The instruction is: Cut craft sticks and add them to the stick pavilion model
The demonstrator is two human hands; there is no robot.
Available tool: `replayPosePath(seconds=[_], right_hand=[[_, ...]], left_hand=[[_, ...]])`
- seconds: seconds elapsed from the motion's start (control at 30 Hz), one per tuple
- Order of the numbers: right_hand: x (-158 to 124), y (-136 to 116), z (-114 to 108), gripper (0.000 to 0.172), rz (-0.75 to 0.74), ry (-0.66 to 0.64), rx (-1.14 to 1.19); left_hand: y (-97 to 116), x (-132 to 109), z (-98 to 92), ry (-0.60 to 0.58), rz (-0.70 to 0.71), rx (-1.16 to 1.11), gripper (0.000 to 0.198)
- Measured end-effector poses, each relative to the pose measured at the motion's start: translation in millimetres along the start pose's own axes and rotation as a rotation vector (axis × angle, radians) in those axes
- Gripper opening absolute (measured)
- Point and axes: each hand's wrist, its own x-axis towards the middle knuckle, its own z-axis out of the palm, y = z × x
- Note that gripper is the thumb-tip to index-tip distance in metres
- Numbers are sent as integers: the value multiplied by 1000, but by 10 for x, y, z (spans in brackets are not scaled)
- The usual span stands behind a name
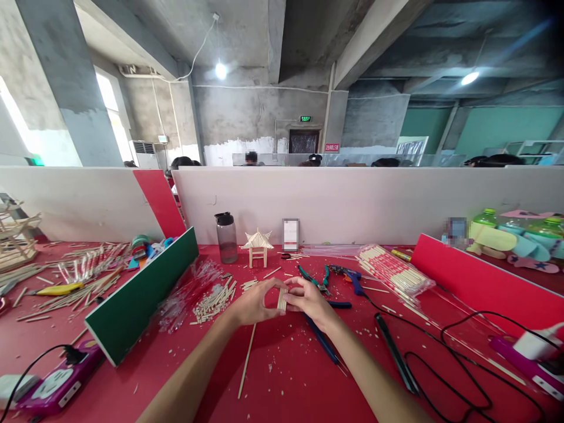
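Note:
Between my two hands, above the red table, is a small flat panel of short wooden sticks (282, 299) laid side by side. My left hand (258, 302) grips its left side with curled fingers and thumb. From the right, my right hand (311, 301) pinches the same panel. A little model pavilion (258, 247) of sticks stands behind my hands. A heap of cut stick pieces (215, 301) lies to the left of them. Under and beside my right forearm are blue-handled pliers (321, 341), with green-handled pliers (325, 279) just beyond.
A blue glue gun (352, 276) trails a black cable. Packs of sticks (392, 270) lie at right, near a black box cutter (396, 352). A water bottle (227, 238) stands at the back. Green (145, 296) and red (480, 288) dividers flank the workspace. A loose stick (247, 361) lies in front.

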Motion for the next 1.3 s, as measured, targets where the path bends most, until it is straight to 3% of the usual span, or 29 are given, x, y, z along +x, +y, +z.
replayPosePath(seconds=[0.13, 0.4, 0.57, 0.73, 0.83, 1.03, 1.2, 1.3], right_hand=[[19, 68, -14, 56, 28, -4, -32], [62, 292, 6, 59, 124, -78, -181], [51, 364, -8, 43, 59, -107, -462], [-19, 293, -10, 32, 15, -79, -684], [-33, 229, 11, 32, -38, -52, -631], [29, 198, 60, 50, -89, -3, -112], [53, 119, 31, 52, -98, 76, -132], [57, 37, -27, 42, -80, 139, -163]], left_hand=[[-3, -6, -28, -68, -33, -57, 52], [-115, -43, -86, -349, -119, -26, 58], [-237, -53, -30, -421, -143, -3, 63], [-250, -60, -98, -450, -134, 10, 62], [-176, -46, -145, -366, -92, 49, 58], [-18, 12, -31, -68, -11, 80, 55], [-74, 40, 24, -25, 19, 36, 60], [-233, 157, -64, 157, -148, 101, 40]])
